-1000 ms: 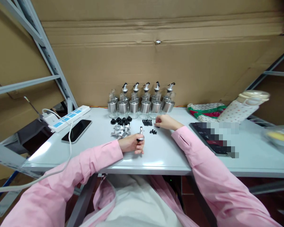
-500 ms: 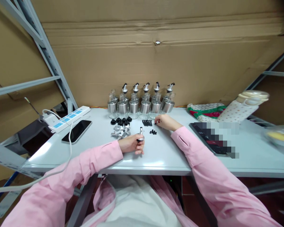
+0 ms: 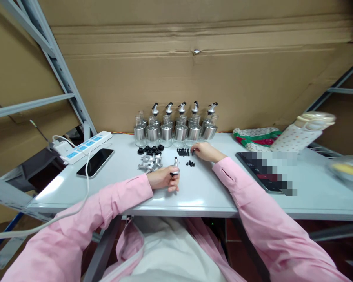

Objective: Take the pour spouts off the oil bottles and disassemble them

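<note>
My left hand (image 3: 164, 178) is closed around a silver pourer spout (image 3: 175, 169) with a black base, held upright just above the table. At the right end of a row of small black levers (image 3: 182, 152), my right hand (image 3: 205, 151) has its fingertips pinched on a small black piece (image 3: 193, 152), apparently one of these levers. Below the row lie several tiny black caps (image 3: 190, 163). Silver spout parts (image 3: 150, 162) are heaped beyond my left hand, with black stoppers (image 3: 151, 149) behind them.
Glass-and-steel bottles (image 3: 166, 133) stand in rows at the back, several topped with pourers (image 3: 181, 107). A phone (image 3: 95, 163) and a power strip (image 3: 86, 147) lie left. To the right are a tablet (image 3: 259, 172), a patterned cloth (image 3: 255, 139) and a dotted jug (image 3: 297, 135).
My right fingertips have shifted slightly left, toward the row of levers, and more of the small black piece shows beneath them. My left hand and the spout have hardly moved.
</note>
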Available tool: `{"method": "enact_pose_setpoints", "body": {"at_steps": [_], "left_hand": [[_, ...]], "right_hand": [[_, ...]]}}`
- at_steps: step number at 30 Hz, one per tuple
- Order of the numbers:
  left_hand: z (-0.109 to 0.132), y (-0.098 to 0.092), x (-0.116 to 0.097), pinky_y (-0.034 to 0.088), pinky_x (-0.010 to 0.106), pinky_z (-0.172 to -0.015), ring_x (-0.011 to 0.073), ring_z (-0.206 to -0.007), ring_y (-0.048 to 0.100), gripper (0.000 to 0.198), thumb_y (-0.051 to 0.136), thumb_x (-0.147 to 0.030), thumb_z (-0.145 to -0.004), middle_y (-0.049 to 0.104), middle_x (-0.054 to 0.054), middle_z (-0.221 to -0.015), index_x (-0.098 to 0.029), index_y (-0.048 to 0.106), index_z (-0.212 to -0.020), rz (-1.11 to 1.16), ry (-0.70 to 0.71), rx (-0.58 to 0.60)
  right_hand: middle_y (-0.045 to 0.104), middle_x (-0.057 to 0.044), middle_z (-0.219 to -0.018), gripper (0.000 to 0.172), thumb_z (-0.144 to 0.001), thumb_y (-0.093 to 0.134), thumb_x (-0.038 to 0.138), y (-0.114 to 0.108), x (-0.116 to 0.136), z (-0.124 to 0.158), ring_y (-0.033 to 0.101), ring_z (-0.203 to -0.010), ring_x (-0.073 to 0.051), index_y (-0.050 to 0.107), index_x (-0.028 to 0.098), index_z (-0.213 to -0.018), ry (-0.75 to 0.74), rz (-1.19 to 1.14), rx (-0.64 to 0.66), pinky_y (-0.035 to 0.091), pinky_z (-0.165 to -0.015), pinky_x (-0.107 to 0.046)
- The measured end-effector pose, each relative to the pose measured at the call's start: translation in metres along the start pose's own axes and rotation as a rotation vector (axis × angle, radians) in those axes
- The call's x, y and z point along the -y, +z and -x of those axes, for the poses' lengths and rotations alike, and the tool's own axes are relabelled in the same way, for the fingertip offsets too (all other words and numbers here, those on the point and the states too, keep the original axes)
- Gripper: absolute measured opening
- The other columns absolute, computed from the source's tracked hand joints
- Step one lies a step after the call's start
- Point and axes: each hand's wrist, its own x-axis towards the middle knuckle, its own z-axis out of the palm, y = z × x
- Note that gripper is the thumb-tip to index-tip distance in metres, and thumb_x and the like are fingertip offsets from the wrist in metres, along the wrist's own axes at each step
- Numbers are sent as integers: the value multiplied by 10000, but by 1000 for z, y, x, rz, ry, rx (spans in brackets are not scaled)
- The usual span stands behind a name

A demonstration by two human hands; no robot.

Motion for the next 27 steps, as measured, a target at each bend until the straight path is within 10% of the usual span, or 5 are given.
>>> {"method": "enact_pose_setpoints", "body": {"at_steps": [27], "left_hand": [[0,-2,1,421,306,-715,75,-388,417,371,420,-500,-807,371,-87,-475,-191,319,-628,-18,-13,-9]], "right_hand": [[707,-75,-798,235,-696,505,9,-3,7,1,647,-729,-163,654,133,-828,-12,-193,-53,464,-693,-228]]}}
